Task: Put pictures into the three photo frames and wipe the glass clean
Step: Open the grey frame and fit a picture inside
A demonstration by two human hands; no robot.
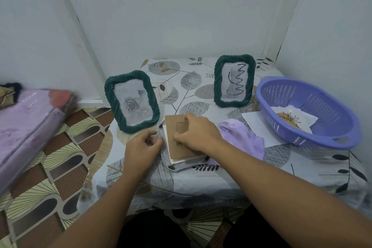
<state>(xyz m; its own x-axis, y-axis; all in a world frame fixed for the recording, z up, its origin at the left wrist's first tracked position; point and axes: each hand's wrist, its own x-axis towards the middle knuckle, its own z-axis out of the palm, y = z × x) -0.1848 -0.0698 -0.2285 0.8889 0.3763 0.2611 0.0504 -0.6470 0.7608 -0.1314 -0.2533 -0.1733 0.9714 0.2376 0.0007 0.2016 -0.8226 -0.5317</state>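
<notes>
Two green rope-edged photo frames stand upright on the table: one (131, 101) at the left with a rose picture, one (234, 80) at the back with a squiggle drawing. A third frame (181, 162) lies face down at the front, its brown backing board (175, 147) on top. My right hand (196, 134) rests on that board with curled fingertips at its stand flap. My left hand (144, 144) pinches the lying frame's left edge. A lilac cloth (243, 137) lies right of the frame, partly under my right wrist.
A purple plastic basket (314, 94) at the right holds a paper with a flower print (290, 120); white paper (257, 125) sticks out under it. The small table has a leaf-patterned cover (181, 78). A wrapped purple bundle (26, 127) lies on the floor at left. Walls close behind.
</notes>
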